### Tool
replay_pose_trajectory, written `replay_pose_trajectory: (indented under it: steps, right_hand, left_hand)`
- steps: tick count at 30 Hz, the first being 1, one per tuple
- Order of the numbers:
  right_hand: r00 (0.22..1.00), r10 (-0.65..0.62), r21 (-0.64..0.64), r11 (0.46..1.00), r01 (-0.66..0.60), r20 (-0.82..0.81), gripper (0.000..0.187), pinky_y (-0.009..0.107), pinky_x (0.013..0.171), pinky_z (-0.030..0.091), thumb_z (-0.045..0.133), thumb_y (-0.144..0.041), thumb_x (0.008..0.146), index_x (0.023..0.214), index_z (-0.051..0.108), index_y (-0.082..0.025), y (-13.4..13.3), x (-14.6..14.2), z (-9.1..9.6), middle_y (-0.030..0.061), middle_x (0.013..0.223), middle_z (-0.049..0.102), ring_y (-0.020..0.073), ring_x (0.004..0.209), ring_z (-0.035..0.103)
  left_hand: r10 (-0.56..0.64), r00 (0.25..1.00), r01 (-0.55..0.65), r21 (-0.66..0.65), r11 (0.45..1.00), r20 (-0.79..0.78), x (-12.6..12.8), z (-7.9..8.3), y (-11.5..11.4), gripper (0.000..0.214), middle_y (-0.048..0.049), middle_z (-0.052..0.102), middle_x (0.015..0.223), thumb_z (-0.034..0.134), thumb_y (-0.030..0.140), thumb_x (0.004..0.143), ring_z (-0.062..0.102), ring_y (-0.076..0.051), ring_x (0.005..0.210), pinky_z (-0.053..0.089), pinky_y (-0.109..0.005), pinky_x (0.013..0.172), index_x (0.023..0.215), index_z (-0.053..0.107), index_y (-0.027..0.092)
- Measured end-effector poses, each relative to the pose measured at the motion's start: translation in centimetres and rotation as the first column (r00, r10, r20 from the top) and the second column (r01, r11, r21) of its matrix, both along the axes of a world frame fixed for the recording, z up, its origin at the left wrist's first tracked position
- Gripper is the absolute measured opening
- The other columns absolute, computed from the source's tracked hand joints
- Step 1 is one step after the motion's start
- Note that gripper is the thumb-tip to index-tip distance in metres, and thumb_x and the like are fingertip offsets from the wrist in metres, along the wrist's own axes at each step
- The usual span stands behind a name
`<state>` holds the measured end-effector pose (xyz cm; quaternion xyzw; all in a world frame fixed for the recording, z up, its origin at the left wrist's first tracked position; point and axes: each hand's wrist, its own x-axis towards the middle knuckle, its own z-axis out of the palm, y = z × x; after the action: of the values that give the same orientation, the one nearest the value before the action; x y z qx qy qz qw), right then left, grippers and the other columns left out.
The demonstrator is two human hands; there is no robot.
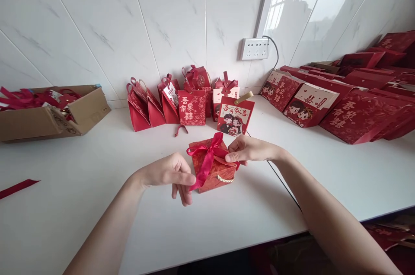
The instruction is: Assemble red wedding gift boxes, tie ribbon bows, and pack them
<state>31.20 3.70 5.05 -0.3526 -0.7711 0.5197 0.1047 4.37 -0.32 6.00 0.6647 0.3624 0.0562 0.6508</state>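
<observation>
A small red patterned gift box [214, 180] stands on the white table in front of me, a gold cord handle [225, 179] on its near side. Over its top, a glossy crimson ribbon [209, 160] is looped into a bow. My left hand [173, 176], at the box's left front corner, pinches one ribbon tail between thumb and forefinger. On the right, my right hand [248, 150] is closed at the upper edge of the box, thumb and fingers on the other side of the ribbon. Its fingertips are partly hidden.
Finished-looking red gift boxes [192, 108] line the wall. An open cardboard box [87, 113] of ribbons stands left, and a loose ribbon strip [20, 188] lies nearer. Many red bags [363, 110] crowd the right. A power strip [255, 49] hangs on the tiled wall.
</observation>
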Motion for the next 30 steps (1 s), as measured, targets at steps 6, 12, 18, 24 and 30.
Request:
replay_pose_trajectory:
  steps: [6, 12, 18, 24, 30]
  right_hand:
    - [0.997, 0.032, -0.051, 0.998, -0.036, -0.074, 0.046, 0.023, 0.048, 0.036, 0.066, -0.056, 0.072, 0.056, 0.052, -0.015, -0.1, -0.3, -0.2, -0.0038, 0.052, 0.047, 0.0081, 0.05, 0.043]
    - [0.98, -0.022, -0.101, 0.995, 0.002, -0.195, 0.044, 0.022, 0.046, 0.034, 0.069, -0.052, 0.072, 0.054, 0.051, -0.016, -0.3, -0.7, -0.2, -0.0046, 0.051, 0.045, 0.0068, 0.048, 0.041]
    - [0.964, -0.052, -0.204, 0.979, -0.002, -0.259, 0.045, 0.021, 0.037, 0.033, 0.068, -0.051, 0.074, 0.054, 0.047, -0.017, -0.8, -1.3, -0.4, -0.0091, 0.037, 0.039, 0.0052, 0.031, 0.038]
    - [0.948, -0.087, -0.175, 0.984, 0.034, -0.305, 0.047, 0.019, 0.033, 0.031, 0.066, -0.052, 0.076, 0.053, 0.041, -0.018, -1.1, -1.3, 0.3, -0.0082, 0.036, 0.045, 0.0059, 0.027, 0.041]
    - [0.959, -0.178, -0.059, 0.984, 0.169, -0.221, 0.047, 0.019, 0.037, 0.033, 0.062, -0.054, 0.078, 0.056, 0.04, -0.019, -2.6, -1.0, 0.8, -0.0074, 0.039, 0.046, 0.0064, 0.033, 0.047]
  left_hand:
    - [0.027, 1.0, -0.027, 0.022, 0.999, 0.001, 0.1, -0.3, 0.0, 0.029, -0.0087, 0.074, 0.067, 0.066, 0.037, 0.076, 0.068, -0.016, 0.056, 0.046, -0.021, 0.046, 0.059, 0.065, 0.014]
    - [0.112, 0.994, -0.11, 0.08, 0.991, -0.011, 0.4, -0.1, -0.3, 0.042, -0.0076, 0.069, 0.055, 0.058, 0.049, 0.079, 0.064, -0.017, 0.05, 0.043, -0.023, 0.045, 0.055, 0.062, 0.015]
    - [0.666, 0.738, -0.341, 0.792, 0.507, -0.109, 3.8, 1.1, -2.6, 0.049, 0.0024, 0.047, 0.041, 0.054, 0.055, 0.075, 0.045, -0.012, 0.042, 0.029, -0.024, 0.046, 0.047, 0.036, 0.02]
    - [0.7, 0.677, -0.208, 0.854, 0.476, -0.226, 5.9, 1.5, -4.4, 0.032, 0.0028, 0.054, 0.054, 0.061, 0.051, 0.071, 0.044, -0.014, 0.045, 0.025, -0.025, 0.048, 0.065, 0.047, 0.022]
    - [0.615, 0.787, -0.417, 0.699, 0.581, -0.042, 4.2, 0.4, -4.4, 0.029, 0.0041, 0.053, 0.058, 0.05, 0.043, 0.083, 0.046, -0.011, 0.05, 0.032, -0.022, 0.049, 0.065, 0.046, 0.021]
